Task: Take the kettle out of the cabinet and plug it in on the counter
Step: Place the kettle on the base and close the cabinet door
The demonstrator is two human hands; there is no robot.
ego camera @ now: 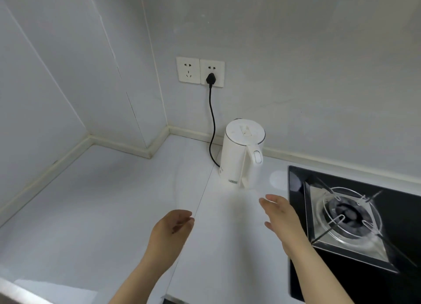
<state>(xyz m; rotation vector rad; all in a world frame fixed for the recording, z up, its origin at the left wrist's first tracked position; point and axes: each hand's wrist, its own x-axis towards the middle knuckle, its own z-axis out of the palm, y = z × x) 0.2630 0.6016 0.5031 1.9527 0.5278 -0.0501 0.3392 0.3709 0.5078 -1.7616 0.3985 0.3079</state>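
White plastic is the body of the kettle (242, 152), and it stands upright on the pale counter (114, 201), close to the back wall. Its lid is closed, and its handle (254, 164) points toward the person, a little to the stove side.

Behind the kettle and higher on the wall there are two white sockets side by side. The socket farther from the kettle (188, 69) is free. In the socket (212, 73) nearer to the kettle sits a black plug (210, 78). From this plug a black cord (213, 125) hangs down the wall, bends over the counter and goes behind the lower part of the kettle, on the side away from the stove.

Beside the kettle, on its handle side, the black glass stove (355, 269) begins, with a metal burner ring (348, 217) in a shiny square plate.

In front of the kettle, both bare hands of the person are above the counter and hold nothing. The right hand (282, 214) is nearer to the kettle, just before the handle but not touching it, with fingers spread apart and the palm turned inward. The left hand (170, 230) is farther from the kettle, with fingers loosely curled but not closed on anything.
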